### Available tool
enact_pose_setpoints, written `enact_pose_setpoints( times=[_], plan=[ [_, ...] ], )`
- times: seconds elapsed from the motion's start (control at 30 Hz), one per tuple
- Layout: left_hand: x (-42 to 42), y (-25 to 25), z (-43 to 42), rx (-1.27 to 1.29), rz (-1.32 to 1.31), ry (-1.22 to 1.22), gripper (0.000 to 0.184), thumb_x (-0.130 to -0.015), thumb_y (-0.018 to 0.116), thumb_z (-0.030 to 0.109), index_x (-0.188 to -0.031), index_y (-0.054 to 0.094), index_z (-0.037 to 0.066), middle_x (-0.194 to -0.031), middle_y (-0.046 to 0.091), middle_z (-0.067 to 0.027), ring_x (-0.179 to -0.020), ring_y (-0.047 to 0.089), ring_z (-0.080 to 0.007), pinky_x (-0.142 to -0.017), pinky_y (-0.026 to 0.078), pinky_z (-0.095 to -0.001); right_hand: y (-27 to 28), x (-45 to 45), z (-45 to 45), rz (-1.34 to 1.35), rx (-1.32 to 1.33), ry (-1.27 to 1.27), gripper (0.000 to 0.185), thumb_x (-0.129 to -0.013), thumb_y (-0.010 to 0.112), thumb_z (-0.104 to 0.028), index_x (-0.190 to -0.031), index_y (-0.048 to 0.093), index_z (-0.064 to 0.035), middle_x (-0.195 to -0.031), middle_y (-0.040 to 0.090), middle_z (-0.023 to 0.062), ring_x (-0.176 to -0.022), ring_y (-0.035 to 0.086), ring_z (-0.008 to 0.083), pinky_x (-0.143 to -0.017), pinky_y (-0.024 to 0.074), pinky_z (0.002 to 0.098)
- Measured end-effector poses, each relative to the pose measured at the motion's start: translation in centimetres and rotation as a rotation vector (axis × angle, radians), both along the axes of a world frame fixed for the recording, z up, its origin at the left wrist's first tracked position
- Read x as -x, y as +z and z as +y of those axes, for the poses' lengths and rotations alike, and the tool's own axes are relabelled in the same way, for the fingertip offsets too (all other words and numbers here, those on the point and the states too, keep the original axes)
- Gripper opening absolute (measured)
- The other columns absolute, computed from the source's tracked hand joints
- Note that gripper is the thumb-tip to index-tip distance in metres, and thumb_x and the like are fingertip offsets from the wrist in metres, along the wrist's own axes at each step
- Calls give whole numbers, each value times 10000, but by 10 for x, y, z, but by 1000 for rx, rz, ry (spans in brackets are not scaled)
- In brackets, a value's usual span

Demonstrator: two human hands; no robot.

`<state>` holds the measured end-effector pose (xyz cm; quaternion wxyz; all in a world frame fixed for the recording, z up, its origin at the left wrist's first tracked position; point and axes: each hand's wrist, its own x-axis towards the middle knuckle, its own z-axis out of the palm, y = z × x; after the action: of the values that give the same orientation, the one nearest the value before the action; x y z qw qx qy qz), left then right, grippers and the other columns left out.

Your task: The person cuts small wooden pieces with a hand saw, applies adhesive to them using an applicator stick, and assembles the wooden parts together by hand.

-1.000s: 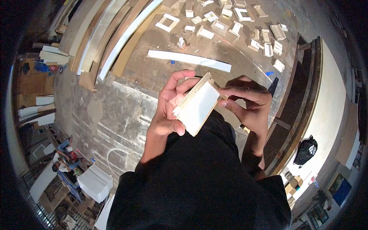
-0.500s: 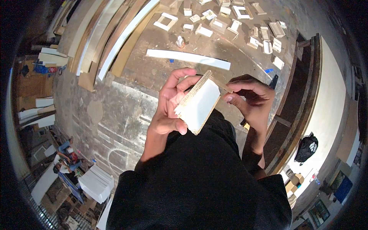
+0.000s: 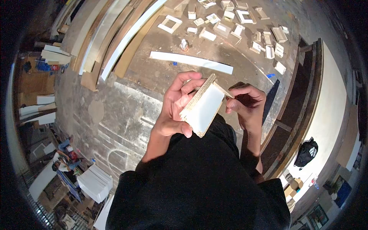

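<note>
Held up above my lap is a small particleboard assembly (image 3: 208,108), with a white face and rough chipboard edges. My left hand (image 3: 177,105) is closed around its left side, thumb at the lower corner and fingers behind the long edge. On the right, my right hand (image 3: 246,102) pinches a thin wooden strip (image 3: 225,90) at the upper end of the assembly. Whether that strip is joined to the assembly I cannot tell.
Several small wooden frames and blocks (image 3: 208,34) lie scattered on the floor ahead, near a long white strip (image 3: 191,62). Long boards (image 3: 126,42) lie to the left. A white-topped bench (image 3: 329,96) bearing a black bag (image 3: 306,153) stands right. A person (image 3: 67,157) sits lower left.
The view has shifted slightly, so the surroundings sit a little differently. My right hand has moved slightly left, closer to the assembly, and its thin strip is tilted differently. My left hand keeps its grip.
</note>
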<state>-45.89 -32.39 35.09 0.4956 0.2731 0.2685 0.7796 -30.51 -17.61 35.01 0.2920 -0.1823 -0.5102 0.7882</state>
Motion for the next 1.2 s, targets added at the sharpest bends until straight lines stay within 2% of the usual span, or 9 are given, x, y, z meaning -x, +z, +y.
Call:
enact_pose_setpoints(
  times=[0.37, 0.43, 0.57, 0.67, 0.73, 0.93, 1.03, 1.2],
  plan=[
    [-2, -3, -3, 14, 36, -3, 1130, -559, 972, 193, -1444, 294, 8, -1362, 518, -146, -1232, 541, -233, -1031, 427, -358, 5, -3, 2, -30, -119, 9, 209, -765, 795, 74, -948, 696, 57, -899, 713, 172, -709, 681, 168, -590, 558, 265],
    [-3, -4, -4, 16, 38, -3, 1129, -558, 972, 193, -1444, 296, 8, -1363, 518, -141, -1232, 539, -231, -1032, 425, -358, 7, -3, -1, -52, -151, -18, 203, -762, 798, 56, -932, 688, 63, -864, 681, 159, -637, 651, 163, -540, 522, 265],
    [-5, -3, -4, 27, 37, -3, 1127, -552, 972, 188, -1440, 303, 3, -1358, 519, -123, -1227, 537, -221, -1033, 421, -356, 8, -3, -2, -60, -165, -17, 203, -764, 794, 64, -936, 688, 66, -874, 684, 161, -654, 663, 164, -551, 536, 267],
    [-5, -6, -5, 26, 40, -14, 1116, -554, 967, 184, -1437, 310, -3, -1348, 520, -109, -1227, 535, -213, -1038, 415, -347, 9, -5, -2, -67, -131, -31, 205, -764, 792, 69, -940, 687, 67, -887, 687, 164, -682, 678, 169, -577, 555, 266],
    [-5, -7, -5, 18, 43, -15, 1106, -555, 964, 184, -1432, 318, -7, -1342, 520, -106, -1227, 534, -209, -1039, 413, -341, 12, -7, -1, -92, -146, 5, 209, -761, 802, 69, -940, 695, 63, -941, 715, 179, -786, 713, 201, -654, 597, 283],
    [-6, -6, -6, 27, 38, -7, 1078, -555, 957, 182, -1418, 343, -14, -1330, 519, -103, -1230, 527, -196, -1046, 405, -328, 14, -8, -1, -132, -251, -21, 217, -745, 827, 46, -930, 714, 42, -934, 726, 155, -816, 707, 178, -737, 585, 282],
    [-6, -6, -8, 38, 34, -10, 1080, -548, 959, 178, -1416, 347, -14, -1332, 517, -103, -1231, 526, -193, -1052, 399, -325, 13, -8, -1, -137, -370, -35, 231, -747, 825, 39, -939, 698, 58, -946, 702, 159, -824, 689, 174, -704, 583, 283],
    [-5, -4, -10, 43, 36, -16, 1079, -545, 963, 169, -1414, 350, -12, -1334, 516, -103, -1240, 522, -192, -1061, 390, -323, 17, -8, -5, -167, -417, -52, 232, -742, 829, 43, -939, 707, 45, -942, 706, 149, -845, 683, 173, -727, 576, 284]
  ],
)
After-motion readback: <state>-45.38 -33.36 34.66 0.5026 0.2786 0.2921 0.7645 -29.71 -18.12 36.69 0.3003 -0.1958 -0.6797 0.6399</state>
